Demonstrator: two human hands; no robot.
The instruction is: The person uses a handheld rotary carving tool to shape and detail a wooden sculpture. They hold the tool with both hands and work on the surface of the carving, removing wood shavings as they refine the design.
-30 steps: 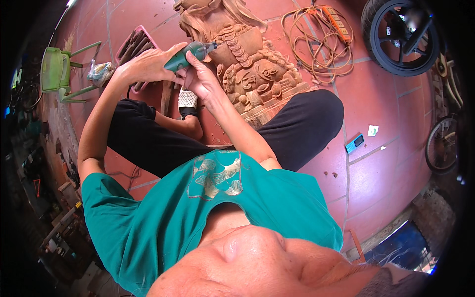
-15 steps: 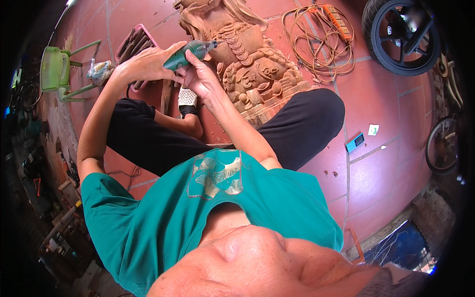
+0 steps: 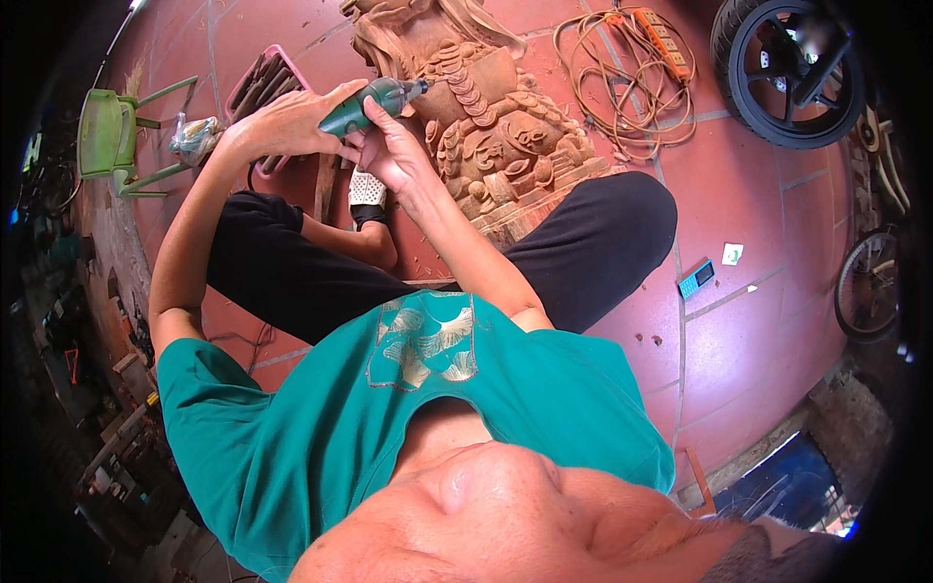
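Note:
A green, cylinder-shaped rotary power tool (image 3: 347, 118) with a darker nose is in both my hands. My left hand (image 3: 282, 124) is wrapped round its rear body from the left. My right hand (image 3: 394, 158) grips it from below, with the thumb on the body near the nose. The tool points to the right, and its tip is over or beside a carved wooden sculpture (image 3: 515, 155); whether it touches the wood I cannot tell. Rounded figures and a row of overlapping discs show in the brown carving, which lies on the floor in front of my legs.
Near the left hand are a pink basket of dark tools (image 3: 260, 89), a plastic bag (image 3: 197, 138) and a green chair (image 3: 109, 136). A coiled orange cord (image 3: 622, 126) lies right of the carving. Further right are a wheel (image 3: 787, 73) and a small blue phone (image 3: 696, 280).

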